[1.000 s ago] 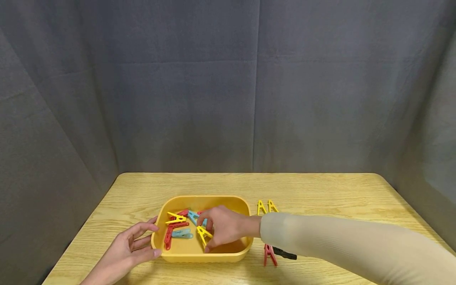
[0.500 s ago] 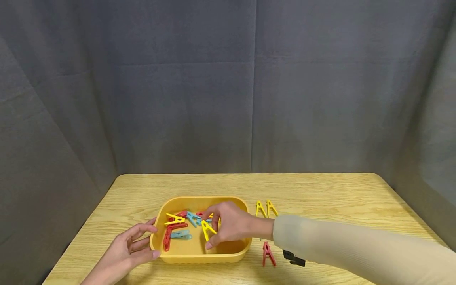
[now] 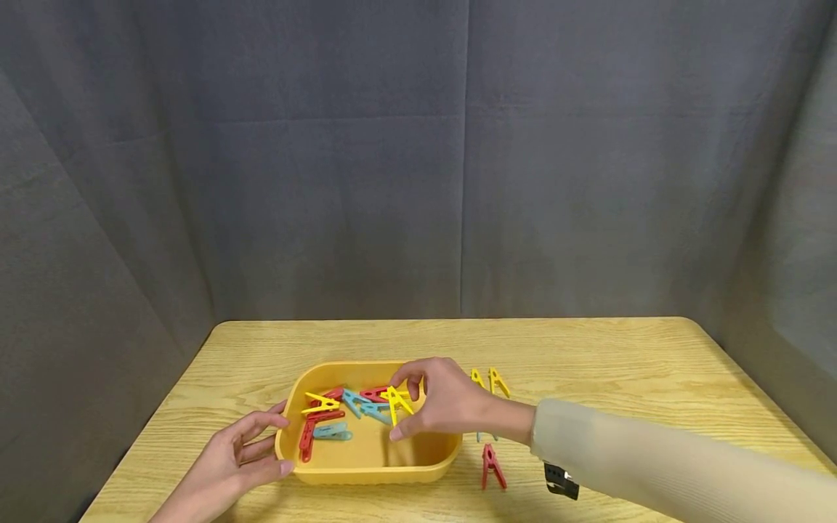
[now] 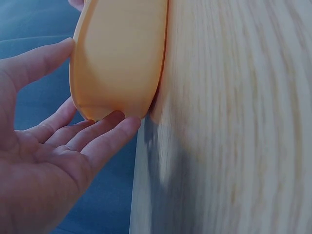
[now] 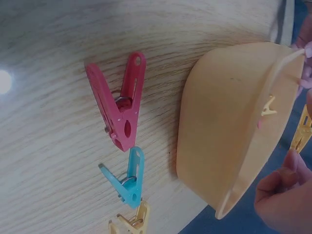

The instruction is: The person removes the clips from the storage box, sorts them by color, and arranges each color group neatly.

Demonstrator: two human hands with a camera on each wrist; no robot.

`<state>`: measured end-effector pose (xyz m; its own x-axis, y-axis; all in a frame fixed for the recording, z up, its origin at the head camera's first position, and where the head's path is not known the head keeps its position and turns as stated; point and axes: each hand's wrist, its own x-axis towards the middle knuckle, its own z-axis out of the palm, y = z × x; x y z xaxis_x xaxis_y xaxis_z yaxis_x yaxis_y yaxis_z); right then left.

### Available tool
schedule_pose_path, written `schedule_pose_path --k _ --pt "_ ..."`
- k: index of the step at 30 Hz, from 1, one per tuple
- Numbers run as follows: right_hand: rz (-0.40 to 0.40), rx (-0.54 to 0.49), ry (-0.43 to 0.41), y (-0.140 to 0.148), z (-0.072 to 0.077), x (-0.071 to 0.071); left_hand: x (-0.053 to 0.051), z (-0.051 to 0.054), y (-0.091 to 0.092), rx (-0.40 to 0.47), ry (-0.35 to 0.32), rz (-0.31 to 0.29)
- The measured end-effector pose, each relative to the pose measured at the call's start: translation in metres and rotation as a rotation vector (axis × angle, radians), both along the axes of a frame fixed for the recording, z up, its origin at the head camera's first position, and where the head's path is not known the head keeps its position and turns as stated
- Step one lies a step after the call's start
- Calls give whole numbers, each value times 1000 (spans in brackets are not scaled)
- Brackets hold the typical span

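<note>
A yellow basket [image 3: 366,475] holds several red, blue and yellow clothespins, most of them towards its left and back. My left hand [image 3: 229,457] rests against the basket's left end, thumb and fingers spread around the outer wall; the left wrist view shows its fingertips touching the orange-looking wall [image 4: 122,58]. Over the basket's right part my right hand [image 3: 447,399] pinches a yellow clothespin [image 3: 397,401] between thumb and fingers. In the right wrist view that clothespin [image 5: 303,130] is above the rim, held by my right hand [image 5: 287,195].
Right of the basket on the wooden table [image 3: 588,349] lie a red clothespin [image 3: 492,465], two yellow ones near the back [image 3: 498,382] and a blue one [image 5: 130,183] partly under my right forearm. A black strap [image 3: 561,481] is at my right sleeve. Grey curtains surround the table.
My right hand has risen and moved to the right and back with the yellow clothespin, uncovering red and blue ones in the basket. My left hand has stayed at the basket's left end.
</note>
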<state>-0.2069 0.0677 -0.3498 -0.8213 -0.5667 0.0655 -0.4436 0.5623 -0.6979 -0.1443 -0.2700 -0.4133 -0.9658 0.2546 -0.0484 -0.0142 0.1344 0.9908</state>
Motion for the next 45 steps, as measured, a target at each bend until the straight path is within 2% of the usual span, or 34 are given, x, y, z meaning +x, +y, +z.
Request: schedule_pose_path --k 9,19,26,32,45 --pt "-60 -47 21 16 7 9 0 0 -2 -35 -24 12" --pt "-140 -63 2 43 11 10 -1 0 -3 -30 33 -6" --pt "-185 -86 3 62 10 8 -2 0 -5 -26 -12 -6" --pt "-232 -89 7 76 10 9 -2 3 -3 -37 -57 28" --pt "-329 -110 2 109 5 11 -1 0 -5 -43 -12 5"
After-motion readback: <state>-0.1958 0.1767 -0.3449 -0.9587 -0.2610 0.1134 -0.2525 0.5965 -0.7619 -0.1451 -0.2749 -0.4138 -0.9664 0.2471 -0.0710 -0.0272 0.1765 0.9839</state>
